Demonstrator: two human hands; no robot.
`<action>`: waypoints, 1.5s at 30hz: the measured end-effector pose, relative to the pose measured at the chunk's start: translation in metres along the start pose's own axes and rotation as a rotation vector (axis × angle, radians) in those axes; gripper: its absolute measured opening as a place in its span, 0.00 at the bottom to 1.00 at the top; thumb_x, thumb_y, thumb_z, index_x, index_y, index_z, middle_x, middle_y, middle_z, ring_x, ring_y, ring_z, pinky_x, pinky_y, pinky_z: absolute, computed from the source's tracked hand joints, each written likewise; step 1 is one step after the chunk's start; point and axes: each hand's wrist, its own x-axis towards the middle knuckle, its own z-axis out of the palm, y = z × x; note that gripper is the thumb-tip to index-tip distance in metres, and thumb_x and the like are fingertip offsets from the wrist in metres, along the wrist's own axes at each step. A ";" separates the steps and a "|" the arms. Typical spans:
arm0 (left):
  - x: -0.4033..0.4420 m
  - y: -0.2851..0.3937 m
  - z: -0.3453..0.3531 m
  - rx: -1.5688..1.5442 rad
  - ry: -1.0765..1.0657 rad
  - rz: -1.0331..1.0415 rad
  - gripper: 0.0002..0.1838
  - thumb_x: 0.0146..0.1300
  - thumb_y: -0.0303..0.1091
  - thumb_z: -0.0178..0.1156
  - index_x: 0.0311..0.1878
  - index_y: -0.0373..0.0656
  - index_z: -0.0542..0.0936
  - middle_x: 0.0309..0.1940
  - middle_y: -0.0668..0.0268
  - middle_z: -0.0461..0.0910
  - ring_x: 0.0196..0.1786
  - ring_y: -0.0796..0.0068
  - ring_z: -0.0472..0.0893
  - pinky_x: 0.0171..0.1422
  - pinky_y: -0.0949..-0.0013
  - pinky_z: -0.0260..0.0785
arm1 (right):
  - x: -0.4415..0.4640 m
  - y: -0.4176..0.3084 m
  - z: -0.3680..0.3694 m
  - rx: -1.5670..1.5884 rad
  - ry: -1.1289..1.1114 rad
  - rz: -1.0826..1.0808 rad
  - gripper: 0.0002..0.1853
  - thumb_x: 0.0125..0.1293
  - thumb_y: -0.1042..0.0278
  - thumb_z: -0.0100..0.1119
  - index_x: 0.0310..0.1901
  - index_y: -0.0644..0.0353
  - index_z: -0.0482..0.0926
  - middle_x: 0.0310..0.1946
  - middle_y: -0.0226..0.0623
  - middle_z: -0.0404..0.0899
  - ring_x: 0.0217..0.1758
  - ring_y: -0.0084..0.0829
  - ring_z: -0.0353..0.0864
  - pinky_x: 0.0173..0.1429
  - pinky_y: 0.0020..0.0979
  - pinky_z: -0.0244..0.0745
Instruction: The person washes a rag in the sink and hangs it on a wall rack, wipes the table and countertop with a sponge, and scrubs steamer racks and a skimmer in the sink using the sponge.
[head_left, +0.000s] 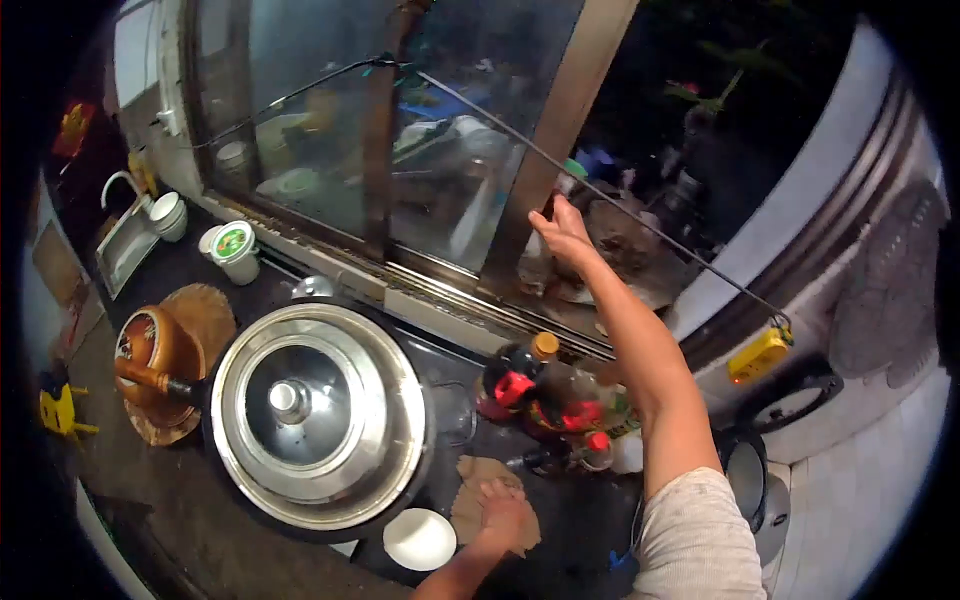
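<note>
My left hand lies with its fingers spread over a brown cloth on the dark counter. Close by on its left is a white bowl. A large wok with a shiny metal lid takes up the middle of the counter. My right hand reaches up to the window opening, beside the edge of the sliding window frame. Its thumb stands apart from the fingers and I see nothing in it. Whether it touches the frame I cannot tell.
Several dark bottles stand under my right forearm. Left of the wok are a wooden pot, a round board and a white tub. A yellow power strip hangs at the right, its cord crossing the window. Pans lean below.
</note>
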 end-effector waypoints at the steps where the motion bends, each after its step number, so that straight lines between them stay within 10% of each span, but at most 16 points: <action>1: 0.004 0.001 0.006 0.023 0.020 0.018 0.24 0.64 0.37 0.49 0.62 0.39 0.68 0.66 0.41 0.59 0.68 0.29 0.55 0.67 0.34 0.49 | -0.008 0.023 -0.015 -0.005 0.015 0.004 0.19 0.59 0.61 0.61 0.45 0.67 0.71 0.34 0.48 0.78 0.38 0.39 0.78 0.44 0.35 0.71; 9: 0.002 0.016 -0.031 0.145 -0.103 0.010 0.22 0.66 0.37 0.47 0.59 0.36 0.65 0.68 0.36 0.54 0.67 0.20 0.50 0.62 0.25 0.48 | -0.126 0.045 -0.127 -0.620 0.420 -0.043 0.13 0.60 0.70 0.54 0.45 0.66 0.70 0.48 0.48 0.74 0.54 0.49 0.71 0.54 0.43 0.66; 12: 0.010 0.022 -0.006 0.264 0.055 -0.068 0.18 0.64 0.36 0.49 0.55 0.38 0.69 0.63 0.40 0.65 0.66 0.30 0.60 0.60 0.26 0.52 | -0.148 0.045 -0.176 -0.877 0.363 0.015 0.14 0.54 0.72 0.57 0.43 0.62 0.71 0.46 0.44 0.74 0.55 0.43 0.70 0.56 0.41 0.65; 16: 0.006 -0.006 -0.036 0.191 0.184 0.154 0.14 0.60 0.32 0.51 0.50 0.45 0.75 0.40 0.56 0.81 0.49 0.51 0.78 0.54 0.47 0.68 | -0.162 0.060 -0.188 -0.822 0.008 -0.416 0.18 0.46 0.75 0.58 0.43 0.60 0.75 0.48 0.41 0.73 0.57 0.39 0.71 0.61 0.39 0.65; 19: -0.016 -0.024 -0.061 -0.405 0.092 -0.006 0.22 0.50 0.29 0.62 0.52 0.46 0.74 0.40 0.50 0.80 0.45 0.51 0.80 0.48 0.53 0.72 | -0.171 0.074 -0.198 -1.094 0.014 -0.385 0.13 0.52 0.72 0.56 0.41 0.62 0.79 0.48 0.44 0.75 0.61 0.43 0.68 0.67 0.44 0.57; 29: -0.055 0.011 -0.084 -0.502 0.286 0.079 0.15 0.48 0.24 0.65 0.42 0.37 0.77 0.33 0.54 0.80 0.38 0.57 0.80 0.45 0.62 0.71 | -0.183 0.086 -0.212 -1.759 -0.208 -0.256 0.22 0.65 0.63 0.46 0.56 0.66 0.75 0.53 0.45 0.71 0.64 0.45 0.65 0.72 0.53 0.48; 36: -0.071 0.028 -0.062 -0.526 0.440 -0.061 0.17 0.54 0.26 0.61 0.49 0.39 0.75 0.37 0.48 0.80 0.43 0.44 0.79 0.47 0.50 0.70 | -0.203 0.076 -0.221 -1.892 -0.365 -0.197 0.22 0.66 0.63 0.44 0.58 0.64 0.74 0.57 0.45 0.68 0.66 0.48 0.63 0.72 0.53 0.46; 40: -0.090 0.040 -0.072 -0.526 0.513 0.008 0.20 0.55 0.25 0.58 0.54 0.42 0.74 0.42 0.44 0.79 0.46 0.42 0.77 0.52 0.50 0.69 | -0.193 0.090 -0.223 -1.522 -0.347 -0.094 0.17 0.59 0.63 0.54 0.49 0.60 0.79 0.46 0.41 0.77 0.58 0.43 0.72 0.65 0.45 0.61; 45: -0.090 0.035 -0.005 0.206 0.303 0.297 0.31 0.60 0.42 0.59 0.67 0.53 0.65 0.67 0.47 0.59 0.69 0.39 0.56 0.68 0.43 0.53 | -0.360 -0.007 -0.234 -0.483 0.080 -0.406 0.05 0.49 0.68 0.58 0.25 0.56 0.73 0.22 0.37 0.71 0.25 0.40 0.74 0.28 0.39 0.69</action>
